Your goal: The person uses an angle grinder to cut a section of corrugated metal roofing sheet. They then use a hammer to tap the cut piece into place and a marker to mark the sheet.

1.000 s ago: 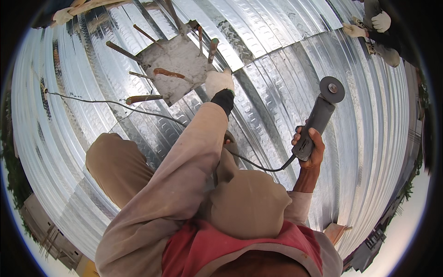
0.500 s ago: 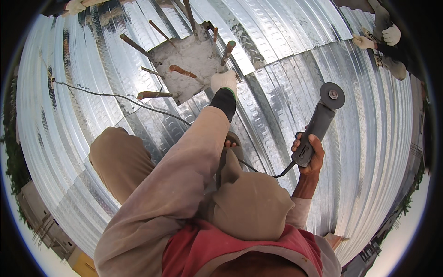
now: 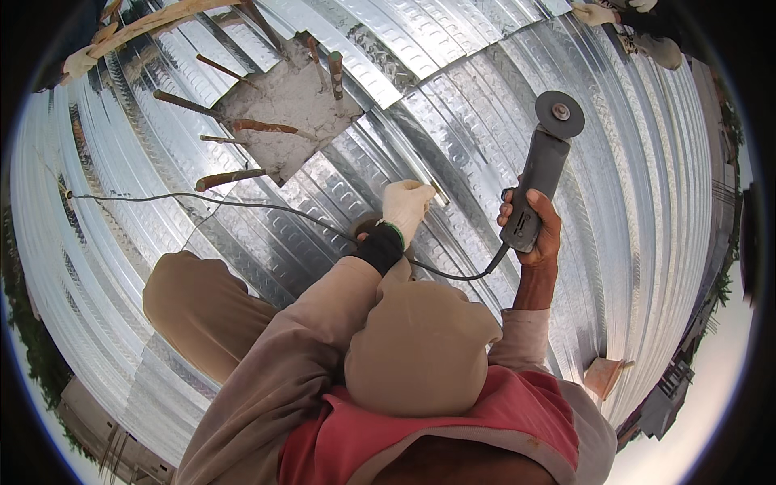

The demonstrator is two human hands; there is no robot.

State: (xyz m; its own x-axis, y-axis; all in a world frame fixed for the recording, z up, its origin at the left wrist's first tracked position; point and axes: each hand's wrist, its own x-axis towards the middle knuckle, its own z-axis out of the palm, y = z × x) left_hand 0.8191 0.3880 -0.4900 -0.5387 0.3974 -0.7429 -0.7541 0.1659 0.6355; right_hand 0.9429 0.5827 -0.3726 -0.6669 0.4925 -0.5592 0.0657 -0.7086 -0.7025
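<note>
Underfoot, corrugated metal decking fills nearly the whole view, its shiny ribs bending toward the rim. Toward the upper left, a square opening in the sheets shows a concrete column top with several rusty rebar stubs sticking out of it. The person crouches over the sheets, both knees bent (the nearer knee hides much of the lap). Bare, the right hand is wrapped tight around the grey body of an angle grinder, held up off the decking with its disc at the far end. Its black cable trails left across the ribs. Wearing a pale glove, the left hand presses down on a rib with fingers curled, holding nothing that I can make out.
</note>
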